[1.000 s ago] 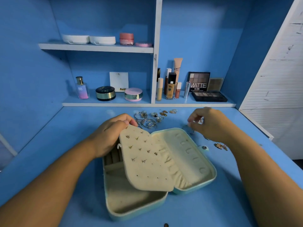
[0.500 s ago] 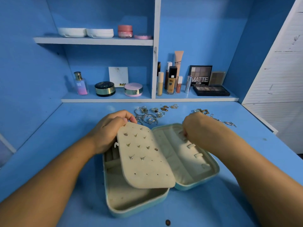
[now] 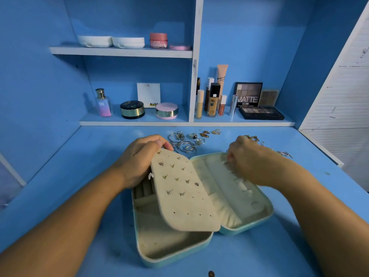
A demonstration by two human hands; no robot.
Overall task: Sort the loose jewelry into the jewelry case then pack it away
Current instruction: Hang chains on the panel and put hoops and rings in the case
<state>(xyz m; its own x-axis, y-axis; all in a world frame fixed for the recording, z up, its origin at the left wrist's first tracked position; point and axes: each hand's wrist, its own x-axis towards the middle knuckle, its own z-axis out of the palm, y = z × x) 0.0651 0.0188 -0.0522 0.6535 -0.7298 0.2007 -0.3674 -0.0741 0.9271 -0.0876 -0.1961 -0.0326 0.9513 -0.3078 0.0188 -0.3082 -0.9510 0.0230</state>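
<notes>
Head view shows the jewelry case (image 3: 199, 248) open on the desk (image 3: 60, 176); left hand (image 3: 139, 160) grips the stud panel (image 3: 183, 192); right hand (image 3: 245, 162) is pinched at the lid hooks (image 3: 241, 189), its contents hidden; probably hanging a necklace; next, fetch from the loose rings (image 3: 185, 144) behind.

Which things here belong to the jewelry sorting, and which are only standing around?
For the job:
- jewelry case
- earring panel, held by left hand
- right hand at the lid
- loose rings
- chains

Standing around:
- perfume bottle
- eyeshadow palette
- pink jar
</notes>
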